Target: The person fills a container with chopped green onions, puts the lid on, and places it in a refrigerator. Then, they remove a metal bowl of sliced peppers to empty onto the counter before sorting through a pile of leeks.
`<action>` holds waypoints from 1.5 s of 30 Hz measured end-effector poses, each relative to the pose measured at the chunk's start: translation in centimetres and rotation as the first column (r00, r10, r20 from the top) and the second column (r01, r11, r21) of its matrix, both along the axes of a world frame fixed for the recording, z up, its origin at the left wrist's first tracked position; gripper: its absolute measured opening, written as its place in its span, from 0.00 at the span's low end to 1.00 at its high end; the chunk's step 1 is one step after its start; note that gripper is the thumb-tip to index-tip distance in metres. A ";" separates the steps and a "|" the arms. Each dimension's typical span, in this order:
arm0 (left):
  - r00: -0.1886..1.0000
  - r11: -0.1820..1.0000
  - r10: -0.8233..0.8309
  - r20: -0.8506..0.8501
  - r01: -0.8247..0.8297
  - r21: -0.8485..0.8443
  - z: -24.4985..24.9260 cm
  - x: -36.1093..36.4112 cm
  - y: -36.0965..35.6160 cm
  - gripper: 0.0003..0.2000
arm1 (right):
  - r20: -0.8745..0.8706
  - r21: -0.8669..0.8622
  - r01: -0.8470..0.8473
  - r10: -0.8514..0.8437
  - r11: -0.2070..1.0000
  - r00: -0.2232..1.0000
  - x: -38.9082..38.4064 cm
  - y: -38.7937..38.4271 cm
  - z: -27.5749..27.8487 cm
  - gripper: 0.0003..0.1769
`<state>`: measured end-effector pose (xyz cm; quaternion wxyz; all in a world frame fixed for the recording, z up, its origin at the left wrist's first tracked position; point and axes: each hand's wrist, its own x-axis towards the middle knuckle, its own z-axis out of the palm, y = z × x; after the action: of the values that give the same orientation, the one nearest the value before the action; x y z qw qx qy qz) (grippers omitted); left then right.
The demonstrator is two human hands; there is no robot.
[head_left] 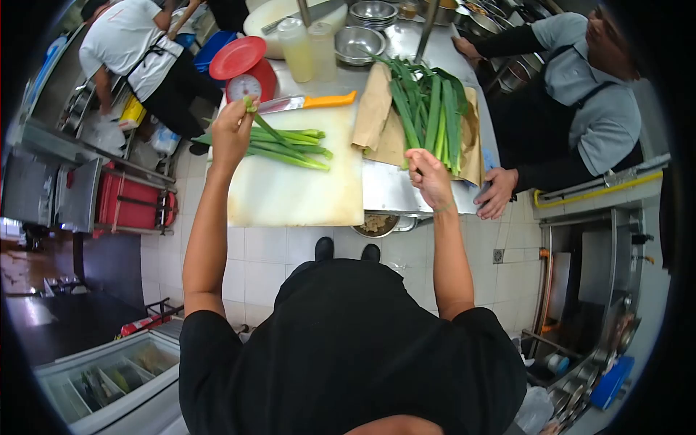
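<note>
My left hand (232,134) is raised over the left side of the white cutting board (297,199), its fingers closed on a green leek stalk (250,104). Several more leek stalks (290,148) lie across the board below it. At the board's far edge rests a knife with an orange handle (330,100), its blade pointing left. My right hand (431,177) is closed at the near end of a bunch of leeks (435,109), with a stalk running into its fingers. This bunch lies on brown paper (373,109) to the board's right.
Behind the board stand a red kitchen scale (250,80), squeeze bottles (296,51) and metal bowls (359,45). A co-worker's hand (496,192) rests at the table's right edge, close to my right hand. Another person (138,43) bends at the far left. A bowl of food (377,225) sits below the table edge.
</note>
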<state>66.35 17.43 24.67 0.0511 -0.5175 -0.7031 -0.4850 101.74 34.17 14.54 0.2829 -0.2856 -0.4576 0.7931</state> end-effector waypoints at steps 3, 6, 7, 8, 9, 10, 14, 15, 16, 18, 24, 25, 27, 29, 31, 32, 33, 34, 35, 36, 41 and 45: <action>0.997 0.999 -0.013 -0.080 0.016 0.038 1.2 1.8 0.7 0.13 | 0.059 -0.003 -0.047 0.047 0.999 0.997 -0.6 0.0 0.7 0.12; 0.924 0.962 -0.165 0.344 0.073 0.265 5.0 3.0 0.6 0.13 | 0.100 -0.009 -0.065 0.065 0.998 0.993 -1.0 -0.1 0.6 0.11; 0.898 0.939 -0.221 0.380 0.092 0.330 6.2 2.8 0.6 0.14 | 0.104 -0.016 -0.085 0.086 0.996 0.991 -1.2 -0.2 0.4 0.11; 0.880 0.906 -0.296 0.371 0.136 0.401 7.5 2.9 0.4 0.13 | 0.147 -0.013 -0.069 0.070 0.998 0.987 -1.4 -0.2 0.2 0.10; 0.896 0.893 -0.323 0.303 0.183 0.411 8.4 2.7 0.0 0.14 | 0.188 -0.007 -0.048 0.048 0.999 0.981 -1.5 -0.2 -0.1 0.09; 0.941 0.914 -0.268 0.207 0.181 0.364 9.2 2.6 -0.4 0.13 | 0.185 0.016 -0.059 0.055 0.998 0.981 -1.6 -0.3 -0.3 0.08; 0.835 0.979 -0.179 -0.520 0.204 -0.009 9.0 2.8 -0.7 0.17 | 0.156 0.040 -0.090 0.083 0.995 0.984 -1.8 -0.2 -1.6 0.08; 0.811 0.984 -0.169 -0.561 0.109 -0.139 6.4 2.8 -0.4 0.16 | 0.187 0.029 -0.079 0.072 0.996 0.980 -2.0 -0.2 -1.7 0.09; 0.821 0.962 -0.209 -0.530 0.077 -0.261 2.9 2.3 0.1 0.21 | 0.217 0.018 -0.069 0.063 0.997 0.974 -2.3 -0.2 -1.8 0.09; 0.810 0.906 -0.332 -0.483 0.132 -0.403 -3.5 1.1 1.2 0.16 | 0.295 0.128 -0.123 0.081 0.984 0.952 -3.3 -0.2 -2.5 0.10; 0.840 0.901 -0.267 -0.472 0.044 -0.431 -11.1 1.9 1.7 0.17 | 0.705 0.621 -0.592 -0.035 0.514 0.708 -9.5 -5.2 -2.5 0.15; 0.842 0.901 -0.269 -0.468 0.048 -0.432 -11.4 2.2 1.8 0.17 | 0.756 0.599 -0.651 -0.060 0.466 0.652 -10.6 -6.2 -1.8 0.15; 0.857 0.911 -0.206 -0.472 -0.008 -0.413 -11.7 2.8 2.0 0.16 | 0.734 0.640 -0.628 -0.113 0.443 0.669 -12.3 -7.2 -1.9 0.15; 0.872 0.910 -0.185 -0.453 -0.022 -0.413 -11.9 3.3 2.1 0.18 | 0.707 0.682 -0.603 -0.164 0.414 0.688 -13.6 -7.4 -2.5 0.14; 0.885 0.908 -0.166 -0.436 -0.035 -0.417 -11.9 3.7 2.0 0.21 | 0.625 0.768 -0.527 -0.248 0.364 0.740 -15.0 -7.2 -3.2 0.15; 0.897 0.901 -0.173 -0.407 -0.023 -0.432 -11.9 3.8 1.9 0.23 | 0.626 0.767 -0.528 -0.246 0.364 0.740 -15.4 -7.0 -3.6 0.15; 0.908 0.894 -0.180 -0.379 -0.010 -0.447 -11.7 3.8 1.9 0.26 | 0.604 0.785 -0.501 -0.269 0.365 0.750 -15.8 -6.9 -3.6 0.15; 0.908 0.894 -0.180 -0.379 -0.010 -0.448 -11.6 3.8 1.8 0.26 | 0.581 0.802 -0.473 -0.292 0.365 0.759 -16.2 -6.8 -3.6 0.15; 0.912 0.896 -0.156 -0.379 -0.031 -0.443 -11.4 3.9 1.8 0.28 | 0.582 0.801 -0.474 -0.292 0.366 0.759 -16.5 -6.7 -3.6 0.15; 0.916 0.897 -0.134 -0.378 -0.050 -0.439 -11.3 4.1 1.8 0.30 | 0.559 0.811 -0.440 -0.288 0.387 0.777 -16.8 -6.6 -3.5 0.15; 0.913 0.865 -0.195 -0.357 -0.011 -0.502 -10.6 4.3 1.6 0.31 | 0.602 0.763 -0.465 -0.232 0.448 0.764 -14.3 -5.3 -1.4 0.14; 0.869 0.898 -0.222 -0.443 0.006 -0.439 -9.4 5.5 2.5 0.31 | 0.419 0.742 -0.088 -0.357 0.665 0.835 -8.9 -2.6 -1.6 0.18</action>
<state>71.86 19.94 15.31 0.0815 -0.6618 -0.7236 -0.1783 92.81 31.56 12.95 0.2955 -0.3898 -0.7727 0.4045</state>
